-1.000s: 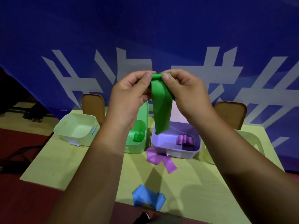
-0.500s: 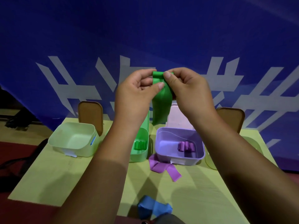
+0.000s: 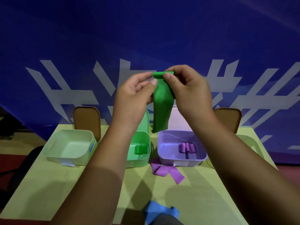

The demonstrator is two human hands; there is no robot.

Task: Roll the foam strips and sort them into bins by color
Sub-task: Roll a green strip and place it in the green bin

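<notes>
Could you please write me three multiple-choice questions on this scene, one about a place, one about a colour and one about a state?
1. Where does the loose purple strip lie relative to the purple bin? A inside it; B on the table in front of it; C behind it.
2. What colour is the near-edge strip? A red; B yellow; C blue.
3. The green strip pinched by the left hand and right hand is: A rolled at its top, the rest hanging; B fully rolled; C lying flat.
Answers: 1 B, it lies on the tabletop before the bin's front wall; 2 C, it is plainly blue; 3 A, a long tail hangs below the hands.
</notes>
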